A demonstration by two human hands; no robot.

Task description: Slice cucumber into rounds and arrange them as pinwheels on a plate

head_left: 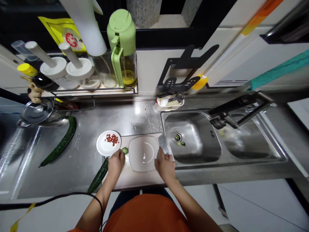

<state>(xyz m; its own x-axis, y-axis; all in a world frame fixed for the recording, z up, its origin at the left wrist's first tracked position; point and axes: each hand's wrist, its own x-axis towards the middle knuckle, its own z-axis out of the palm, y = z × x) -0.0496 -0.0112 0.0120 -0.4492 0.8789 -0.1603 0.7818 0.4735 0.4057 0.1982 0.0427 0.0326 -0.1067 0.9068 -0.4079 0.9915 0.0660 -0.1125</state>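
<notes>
My left hand (116, 165) is closed around a dark green cucumber (99, 176) at the left of the cutting board. A green cut end (125, 150) shows just beyond my fingertips. My right hand (166, 165) is wrapped round the handle of a kitchen knife, whose broad blade (164, 143) points away from me over the board's right edge. Between my hands a clear, rounded-square glass plate (144, 162) lies on the pale cutting board (131, 182). Beyond my left hand, a small white plate (102, 147) holds red berry-like bits (112, 139).
A second cucumber (61, 145) lies on the steel counter at left, by a lidded pot (37, 111). At right is a sink (193, 135) with green scraps (180, 143) at its drain and a black faucet (224, 111). Behind stands a rack with an oil jug (123, 48) and jars.
</notes>
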